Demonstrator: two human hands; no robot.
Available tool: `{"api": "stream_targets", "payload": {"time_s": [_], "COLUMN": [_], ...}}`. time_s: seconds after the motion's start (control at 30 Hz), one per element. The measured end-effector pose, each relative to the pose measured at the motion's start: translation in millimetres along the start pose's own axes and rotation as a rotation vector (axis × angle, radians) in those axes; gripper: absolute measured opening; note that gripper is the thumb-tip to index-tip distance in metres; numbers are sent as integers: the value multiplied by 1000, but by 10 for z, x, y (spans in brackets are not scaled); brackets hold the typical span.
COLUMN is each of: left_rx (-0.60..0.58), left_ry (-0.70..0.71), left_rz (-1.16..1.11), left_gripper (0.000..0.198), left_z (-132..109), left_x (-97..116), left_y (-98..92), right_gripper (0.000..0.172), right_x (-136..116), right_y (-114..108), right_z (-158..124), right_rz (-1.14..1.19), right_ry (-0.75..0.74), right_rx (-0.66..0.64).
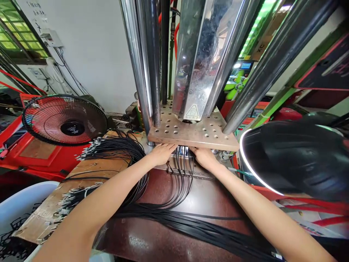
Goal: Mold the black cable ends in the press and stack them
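In the head view, we observe the left hand (pixel 163 153) and the right hand (pixel 205 158) reaching under the front edge of a perforated metal plate (pixel 191 137), one on each side of several black cables (pixel 178 160). The left fingers extend close together; the right fingers appear bent inward. Both sets of fingertips are hidden in part, so we cannot tell whether either hand is pinching anything.

The black cables emerge from the gap below the plate, pass over a lower metal block (pixel 205 174) and curve down onto the table (pixel 201 200). There we note a long black bundle (pixel 196 228) running toward the right arm. To the left, cables with pale connectors (pixel 94 147) lie on cardboard (pixel 92 165), near a fan (pixel 72 127).
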State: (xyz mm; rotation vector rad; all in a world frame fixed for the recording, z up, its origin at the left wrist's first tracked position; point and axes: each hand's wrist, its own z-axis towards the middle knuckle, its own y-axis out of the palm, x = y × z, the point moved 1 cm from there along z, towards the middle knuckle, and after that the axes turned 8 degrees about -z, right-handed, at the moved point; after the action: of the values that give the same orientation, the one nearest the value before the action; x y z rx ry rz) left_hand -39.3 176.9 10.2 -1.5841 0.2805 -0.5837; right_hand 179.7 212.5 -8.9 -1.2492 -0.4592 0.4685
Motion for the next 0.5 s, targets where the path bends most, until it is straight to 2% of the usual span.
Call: {"api": "stream_targets", "payload": {"time_s": [0.13,0.3,0.5], "left_rx": [36,168,118], "left_ry": [-62,-235,-403], "left_rz": [-19,1,-45], "left_gripper": [47,37,34], "left_z": [23,159,337], "left_x": [127,476,674], "left_y": [-82,-25,93], "right_gripper": [49,44,43], "right_x": [-199,-244,-244], "right_y": [-143,-148,-52], "right_z": [-59,-110,-98], "right_rz": [-18,-72,-139], "right_ry": [5,-73,-96], "right_rx": [-95,17,19]}}
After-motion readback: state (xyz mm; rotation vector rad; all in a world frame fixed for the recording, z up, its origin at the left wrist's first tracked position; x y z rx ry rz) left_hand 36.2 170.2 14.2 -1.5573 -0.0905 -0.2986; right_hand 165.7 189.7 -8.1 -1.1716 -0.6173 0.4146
